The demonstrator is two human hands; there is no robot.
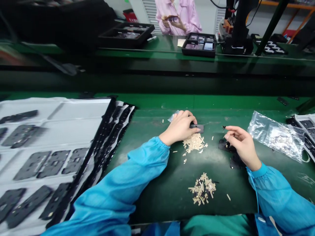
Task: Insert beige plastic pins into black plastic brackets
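Note:
My left hand (180, 127) lies curled on the green mat, fingers closed on a small grey flat part (199, 127) that it presses to the table. To the right, my right hand (240, 142) is pinched shut on black tweezers (224, 127) whose tip points left toward the part. Just below the left hand is a heap of tan paper scraps (194, 144). A second heap of scraps (203, 189) lies nearer me. Flat black pieces (225, 146) rest under and beside the right hand.
A white tray with several dark flat parts (46, 160) fills the left, over stacked black trays (110, 134). A clear plastic bag (278, 137) lies at the right, another tray (307, 126) beyond it. Across the belt sits a person in pink (178, 16) behind black trays (199, 44).

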